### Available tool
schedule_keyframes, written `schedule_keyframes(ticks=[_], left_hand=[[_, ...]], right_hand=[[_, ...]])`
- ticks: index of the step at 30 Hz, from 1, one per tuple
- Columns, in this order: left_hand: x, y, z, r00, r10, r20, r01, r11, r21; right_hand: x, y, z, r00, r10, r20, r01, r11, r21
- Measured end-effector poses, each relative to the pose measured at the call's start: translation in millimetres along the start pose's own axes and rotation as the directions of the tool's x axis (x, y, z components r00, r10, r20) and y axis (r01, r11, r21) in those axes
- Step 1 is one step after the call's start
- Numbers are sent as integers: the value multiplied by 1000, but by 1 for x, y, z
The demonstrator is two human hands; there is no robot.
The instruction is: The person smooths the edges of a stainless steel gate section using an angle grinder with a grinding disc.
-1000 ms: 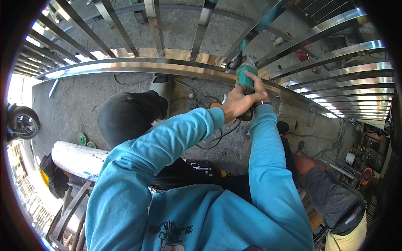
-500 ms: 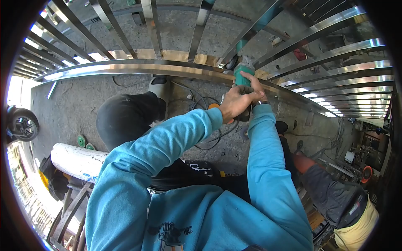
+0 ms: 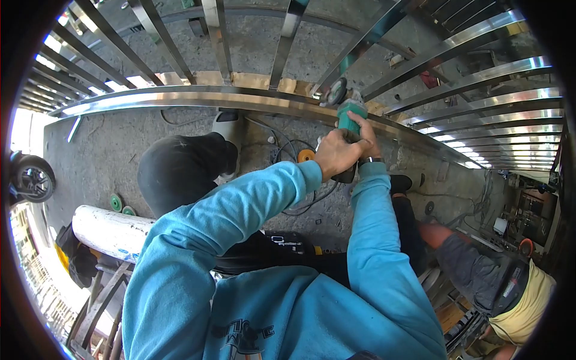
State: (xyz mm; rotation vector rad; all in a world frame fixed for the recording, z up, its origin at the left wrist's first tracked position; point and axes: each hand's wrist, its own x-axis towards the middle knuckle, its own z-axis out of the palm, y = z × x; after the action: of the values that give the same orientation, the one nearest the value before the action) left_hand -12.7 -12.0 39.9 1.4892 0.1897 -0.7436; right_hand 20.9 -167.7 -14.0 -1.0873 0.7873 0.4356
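A green angle grinder point(image 3: 353, 110) is held in both of my hands at the metal railing. My left hand point(image 3: 338, 153) is closed over the dark rear part of its body. My right hand point(image 3: 367, 138) wraps the right side of the green housing, its thumb stretched along it. The grinder's round disc point(image 3: 337, 91) shows at the foot of the upright bars, over the shiny bottom rail point(image 3: 240, 99). Part of the tool's back end is hidden under my hands.
A power cord point(image 3: 321, 199) trails on the concrete floor below the grinder. An orange disc point(image 3: 306, 155) and green discs point(image 3: 116, 201) lie there too. A white cylinder point(image 3: 111, 231) is at my left. Another person point(image 3: 489, 270) bends at the right.
The grinder has turned and shifted slightly, so its disc now shows more fully above the rail. Both hands moved with it. The other person at the right has shifted position.
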Motion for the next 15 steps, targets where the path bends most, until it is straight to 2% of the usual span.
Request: schedule_keyframes(ticks=[2, 4, 5, 6, 8, 10, 12, 13, 15], left_hand=[[2, -1, 0, 999, 30, -16, -30, 1000, -7], [2, -1, 1, 999, -39, -3, 40, 999, 10], [0, -1, 2, 999, -38, 0, 38, 999, 11], [-6, 2, 1, 1000, -21, 22, 21, 1000, 0], [-8, 2, -2, 999, -5, 37, 6, 1000, -13], [-3, -4, -1, 994, 108, -12, -105, 988, 114], [-1, -5, 0, 998, 64, -11, -63, 994, 90], [-1, -3, 1, 1000, 22, -12, -21, 998, 67], [-11, 3, 0, 1000, 8, 7, -9, 994, 110]], right_hand=[[-7, 5, 5, 1000, -6, 11, 6, 1000, 15], [-6, 6, 0, 1000, -17, 17, 16, 999, 35], [-1, 8, -4, 998, 12, 62, -11, 1000, -11], [3, 9, -7, 993, 44, 108, -38, 998, -58], [11, 11, -12, 994, 38, 99, -36, 999, -23], [1, 11, -3, 996, 33, 86, -34, 999, 14], [-22, 11, 11, 992, -122, 37, 121, 992, 19], [-17, 12, 4, 991, -126, 34, 125, 992, 22], [-6, 14, -8, 992, -6, 126, 15, 997, -70]])
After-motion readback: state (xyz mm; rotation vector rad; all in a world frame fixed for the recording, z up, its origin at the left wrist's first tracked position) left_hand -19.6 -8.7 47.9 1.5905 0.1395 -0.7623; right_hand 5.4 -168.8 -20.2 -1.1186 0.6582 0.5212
